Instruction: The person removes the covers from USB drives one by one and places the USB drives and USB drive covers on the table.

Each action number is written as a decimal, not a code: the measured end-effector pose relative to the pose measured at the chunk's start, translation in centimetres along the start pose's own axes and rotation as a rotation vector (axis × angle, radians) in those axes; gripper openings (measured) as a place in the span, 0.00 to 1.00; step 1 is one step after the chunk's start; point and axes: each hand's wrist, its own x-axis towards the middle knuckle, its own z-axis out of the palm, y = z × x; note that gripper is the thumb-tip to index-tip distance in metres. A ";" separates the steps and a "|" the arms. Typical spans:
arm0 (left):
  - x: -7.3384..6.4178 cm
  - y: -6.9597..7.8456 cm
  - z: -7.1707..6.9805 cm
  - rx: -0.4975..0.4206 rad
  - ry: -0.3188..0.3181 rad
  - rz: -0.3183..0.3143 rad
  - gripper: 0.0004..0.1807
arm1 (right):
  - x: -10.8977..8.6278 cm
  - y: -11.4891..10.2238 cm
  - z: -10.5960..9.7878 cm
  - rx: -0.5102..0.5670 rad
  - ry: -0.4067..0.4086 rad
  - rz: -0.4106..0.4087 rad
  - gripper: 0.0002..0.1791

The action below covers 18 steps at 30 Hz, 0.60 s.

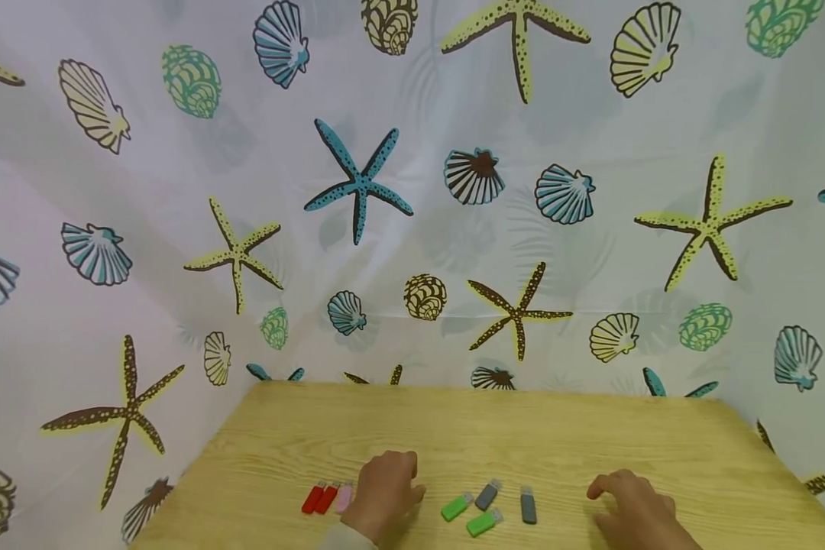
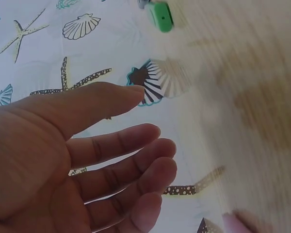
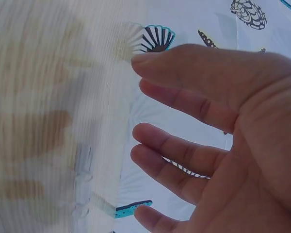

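Observation:
Several USB flash drives lie on the wooden table. To the left of my left hand (image 1: pixel 385 493) are a red flash drive (image 1: pixel 312 498), another red flash drive (image 1: pixel 326 499) and a pink flash drive (image 1: pixel 344 497), which the hand partly overlaps. That hand holds nothing, its fingers loosely bent in the left wrist view. Between my hands lie a green flash drive (image 1: pixel 457 507), a second green flash drive (image 1: pixel 482 524), a tilted grey flash drive (image 1: pixel 486 496) and an upright-lying grey flash drive (image 1: pixel 528 507). My right hand (image 1: pixel 632 508), fingers relaxed and apart, hovers empty right of them.
The light wooden table (image 1: pixel 495 428) stretches away from me. A white curtain (image 1: pixel 412 252) printed with starfish and shells hangs behind it and along both sides.

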 end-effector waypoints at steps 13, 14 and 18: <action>0.6 2.5 1.7 -0.049 -0.142 0.076 0.10 | 0.2 -2.7 0.9 0.044 0.006 -0.054 0.14; 0.6 2.6 1.8 -0.045 -0.147 0.082 0.11 | 0.2 -2.9 0.9 0.049 0.008 -0.056 0.14; 0.6 3.2 2.1 -0.054 -0.160 0.091 0.10 | 0.2 -3.7 1.1 0.065 0.006 -0.069 0.14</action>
